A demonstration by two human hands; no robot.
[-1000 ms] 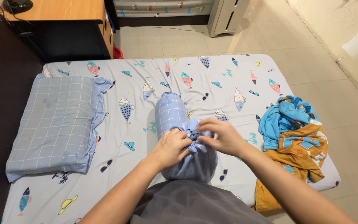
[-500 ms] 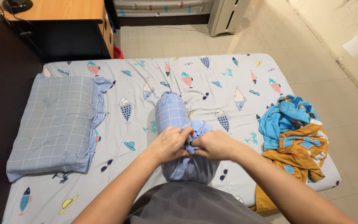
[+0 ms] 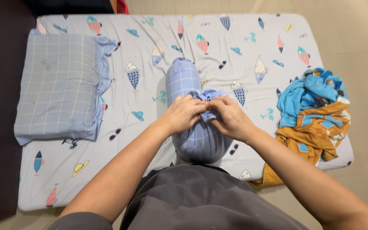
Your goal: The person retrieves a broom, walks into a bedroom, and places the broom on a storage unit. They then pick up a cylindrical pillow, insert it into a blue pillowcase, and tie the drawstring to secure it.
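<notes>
Head view, centre of frame: one long cylindrical bolster in pale blue checked cotton cover (image 3: 192, 110), lying lengthwise on a mattress with a white sheet printed with fish, hats and sunglasses (image 3: 150, 55); left hand (image 3: 183, 114) and right hand (image 3: 231, 117) meet above its middle, fingers of both pinched tight on a bunched fold of the cover. Left of frame: one flat pillow in matching blue checked case (image 3: 58, 87), well apart from the bolster. Right edge: one heap of crumpled turquoise and orange cloth (image 3: 314, 113).
</notes>
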